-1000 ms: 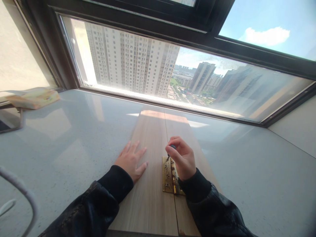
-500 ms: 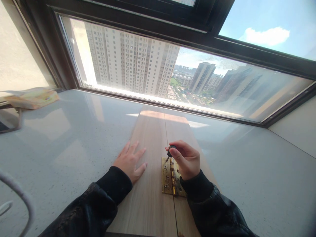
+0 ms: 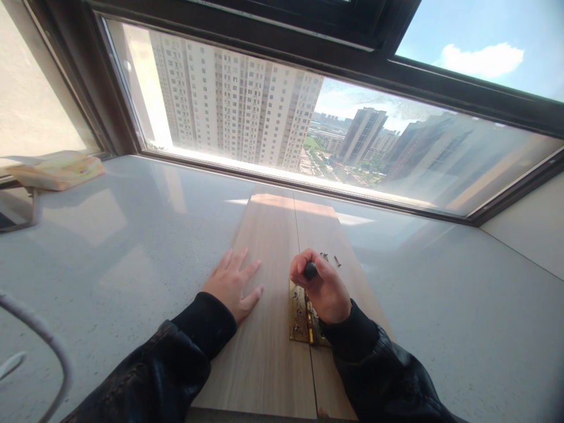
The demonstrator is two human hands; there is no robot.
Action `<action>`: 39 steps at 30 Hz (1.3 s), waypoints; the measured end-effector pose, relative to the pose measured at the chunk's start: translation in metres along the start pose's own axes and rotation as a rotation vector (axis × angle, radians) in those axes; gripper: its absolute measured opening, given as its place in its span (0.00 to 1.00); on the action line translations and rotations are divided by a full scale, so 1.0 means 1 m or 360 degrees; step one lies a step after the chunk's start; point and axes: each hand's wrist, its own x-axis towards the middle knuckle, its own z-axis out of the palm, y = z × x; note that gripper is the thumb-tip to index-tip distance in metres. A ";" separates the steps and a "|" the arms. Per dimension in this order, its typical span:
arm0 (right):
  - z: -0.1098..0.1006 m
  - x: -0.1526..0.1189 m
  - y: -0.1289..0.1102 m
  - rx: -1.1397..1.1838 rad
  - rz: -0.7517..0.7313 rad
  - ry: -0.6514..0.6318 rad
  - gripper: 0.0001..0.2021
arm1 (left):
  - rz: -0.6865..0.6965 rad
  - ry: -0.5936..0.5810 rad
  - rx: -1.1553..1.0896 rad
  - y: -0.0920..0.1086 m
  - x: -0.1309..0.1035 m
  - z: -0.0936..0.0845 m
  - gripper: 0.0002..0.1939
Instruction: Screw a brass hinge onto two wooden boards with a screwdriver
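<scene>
My left hand (image 3: 232, 284) lies flat with fingers spread on the left pale wooden board (image 3: 264, 364). Fingers of my right hand (image 3: 324, 288) are wrapped round a short dark-handled screwdriver (image 3: 311, 270), above the upper part of a brass hinge (image 3: 298, 317). The hand hides the tool's tip and much of the hinge. The hinge lies across the seam between the left board and the right wooden board (image 3: 315, 220). Several small screws (image 3: 337, 261) rest on the right board, just beyond my right hand.
Both boards lie on a white speckled surface (image 3: 132, 252) below a dark-framed window (image 3: 282, 170). At the far left is a yellowish package (image 3: 61, 171). A white cable (image 3: 44, 341) curves at the lower left.
My right hand has turned and closed further round the screwdriver, whose handle end now faces up. The screws beyond it have come into view. My left hand keeps its place.
</scene>
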 end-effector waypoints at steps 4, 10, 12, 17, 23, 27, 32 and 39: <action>-0.001 0.000 0.001 0.0010 -0.0016 0.0065 0.08 | 0.0004 0.0025 0.0013 0.000 0.000 0.002 0.25; -0.009 0.002 0.006 -0.0294 -0.0266 0.0306 0.10 | -0.0007 0.0024 -0.0011 0.000 -0.001 0.002 0.25; -0.013 0.002 0.007 -0.0300 -0.0262 0.0321 0.09 | -0.0001 -0.0009 -0.0029 -0.001 -0.001 0.000 0.26; -0.011 0.001 0.010 -0.0153 -0.0210 0.0176 0.09 | -0.0008 -0.0049 -0.0036 0.001 0.000 -0.004 0.26; -0.002 0.004 0.005 0.0144 -0.0036 0.0101 0.13 | -0.0010 -0.0027 -0.0036 0.001 -0.001 -0.002 0.26; -0.002 0.002 0.001 0.0214 -0.0022 0.0045 0.10 | -0.0021 -0.0013 -0.0024 0.000 -0.001 -0.001 0.25; -0.006 0.003 0.005 0.0140 -0.0123 0.0155 0.08 | -0.0018 -0.0024 -0.0001 0.002 0.000 -0.003 0.26; -0.018 0.003 0.011 -0.0048 -0.0174 0.0321 0.10 | -0.0032 -0.0011 0.0022 0.004 0.000 -0.004 0.26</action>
